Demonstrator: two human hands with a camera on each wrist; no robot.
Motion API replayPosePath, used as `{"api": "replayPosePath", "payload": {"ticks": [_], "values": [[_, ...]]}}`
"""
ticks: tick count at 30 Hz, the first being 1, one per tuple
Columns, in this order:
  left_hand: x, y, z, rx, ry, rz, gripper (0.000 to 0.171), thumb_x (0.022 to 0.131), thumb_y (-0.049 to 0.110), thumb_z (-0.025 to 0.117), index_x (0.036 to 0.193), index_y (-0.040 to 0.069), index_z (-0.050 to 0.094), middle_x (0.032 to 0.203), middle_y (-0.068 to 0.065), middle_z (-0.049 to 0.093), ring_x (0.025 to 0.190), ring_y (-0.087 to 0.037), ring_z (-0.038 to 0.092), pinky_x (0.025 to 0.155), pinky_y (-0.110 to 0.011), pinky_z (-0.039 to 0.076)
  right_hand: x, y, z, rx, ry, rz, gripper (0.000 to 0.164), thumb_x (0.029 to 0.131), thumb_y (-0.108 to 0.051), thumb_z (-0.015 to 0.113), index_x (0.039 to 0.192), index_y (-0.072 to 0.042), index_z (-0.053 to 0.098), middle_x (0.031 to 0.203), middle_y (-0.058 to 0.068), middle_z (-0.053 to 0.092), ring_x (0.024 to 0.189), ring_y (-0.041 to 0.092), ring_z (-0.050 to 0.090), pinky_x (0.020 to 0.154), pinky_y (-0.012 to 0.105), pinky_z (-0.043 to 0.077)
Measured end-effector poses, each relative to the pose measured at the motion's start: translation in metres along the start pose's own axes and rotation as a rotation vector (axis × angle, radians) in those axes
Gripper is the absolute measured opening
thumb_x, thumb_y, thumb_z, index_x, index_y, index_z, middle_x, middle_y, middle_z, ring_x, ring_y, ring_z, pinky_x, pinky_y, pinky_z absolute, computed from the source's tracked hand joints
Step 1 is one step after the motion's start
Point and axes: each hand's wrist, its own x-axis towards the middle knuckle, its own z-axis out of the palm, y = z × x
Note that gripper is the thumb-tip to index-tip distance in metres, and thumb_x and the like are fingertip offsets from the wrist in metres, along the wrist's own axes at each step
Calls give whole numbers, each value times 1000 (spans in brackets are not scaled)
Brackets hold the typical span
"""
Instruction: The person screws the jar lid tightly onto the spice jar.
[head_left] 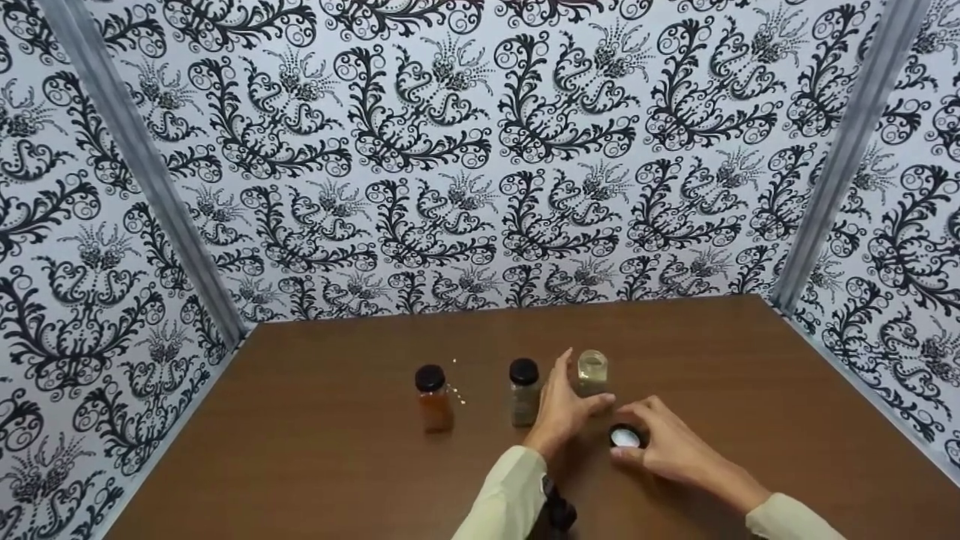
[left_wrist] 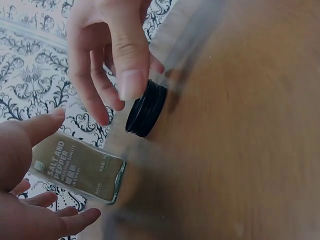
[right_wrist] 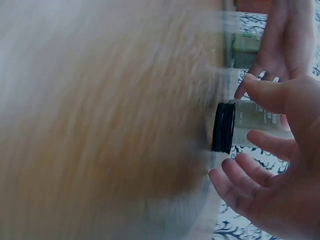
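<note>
A glass jar labelled "SALT AND PEPPER" [left_wrist: 80, 167] stands uncapped on the table, its open mouth visible in the head view. Close along its left side is my left hand [head_left: 562, 409], thumb and fingers spread apart around the jar without gripping it. A black screw lid [head_left: 625, 436] lies upside down on the tabletop, white liner facing up, just in front of the jar. My right hand [head_left: 671, 442] hovers at this lid, thumb on the near side and fingers beyond it. In the right wrist view those fingers [right_wrist: 237, 185] are spread and loose.
Left of the hands stand two capped jars, one with orange-red spice [head_left: 435, 409] and one with grey-green contents [head_left: 523, 401]. Pale crumbs [head_left: 456, 393] lie beside the orange one. Patterned panels [head_left: 480, 165] wall in the brown table [head_left: 315, 450] at the back and sides.
</note>
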Motion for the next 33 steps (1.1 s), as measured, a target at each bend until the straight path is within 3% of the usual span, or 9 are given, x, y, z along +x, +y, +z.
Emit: {"api": "replayPosePath", "payload": {"ticks": [8,16,20,27,33], "values": [[4,-3,11,22,9,19,89,78,23,87,152,16,39,152,-13,50,137,-32,51,113,-46,42,2,2,2,-19,21,-11,50,79,-37,84,117,-10,66,103,6,58,84,11,47,69,23,41],[8,-8,10,42,36,85,61,79,22,85,133,18,56,126,-6,68,117,-23,64,99,-37,51,4,3,7,-60,-13,-9,50,79,-35,85,118,-10,65,104,4,55,88,13,51,74,27,45],[9,-10,10,34,36,98,58,77,22,87,128,18,59,117,-4,71,108,-19,66,93,-33,52,3,4,9,-100,6,-43,46,78,-31,86,115,-10,67,103,3,56,89,13,53,76,30,47],[12,-12,10,57,15,112,58,76,25,87,126,18,59,115,-2,72,107,-17,66,93,-32,52,3,2,8,-116,14,-49,39,79,-29,85,110,-11,68,99,1,55,85,11,52,74,29,46],[12,-13,8,86,23,184,55,77,22,86,124,15,58,112,-4,73,104,-20,67,87,-31,53,7,0,6,-93,57,-87,38,77,-24,86,106,-9,66,95,3,55,78,7,48,66,23,43]]}}
